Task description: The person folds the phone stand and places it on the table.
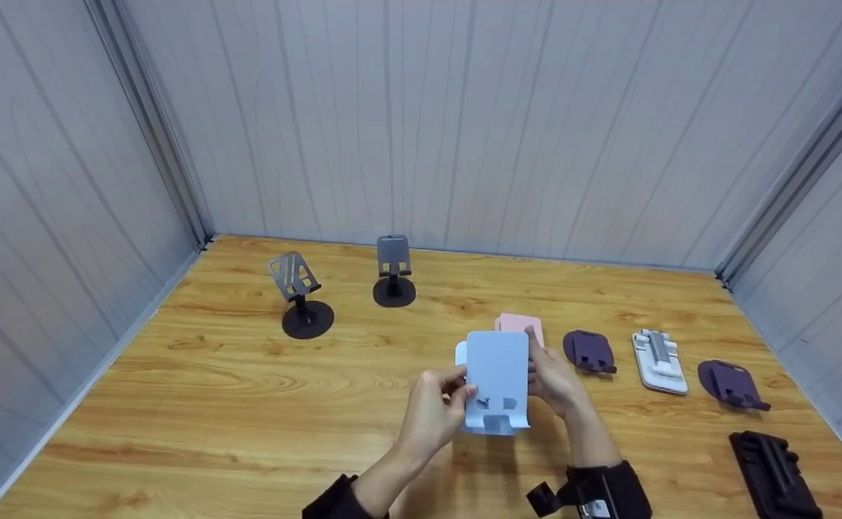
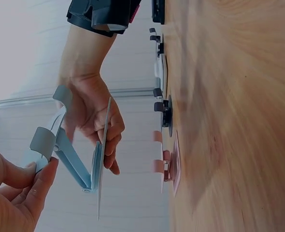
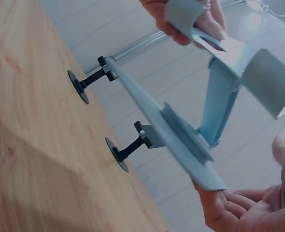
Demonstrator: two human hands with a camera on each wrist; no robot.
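A light blue folding phone stand [image 1: 497,375] is held above the table, partly unfolded. Its hinged arm [image 2: 75,162] joins the hooked phone plate to the flat base [image 3: 166,130]. My left hand [image 1: 432,411] pinches the left edge of the phone plate between thumb and fingers, as the left wrist view also shows [image 2: 12,193]. On the other side, my right hand [image 1: 554,378] holds the base, fingers at its edge and underside. In the right wrist view this hand's thumb [image 3: 280,147] stands away from the base. Behind the blue stand, a pink phone stand [image 1: 520,326] is partly hidden.
Two dark phone stands [image 1: 307,317] [image 1: 393,288] stand unfolded at the back left. On the right lie folded stands: two purple [image 1: 590,352] [image 1: 734,386], one white [image 1: 659,360] and one black [image 1: 774,472]. Pale panels [image 1: 421,130] wall the wooden table [image 1: 248,411].
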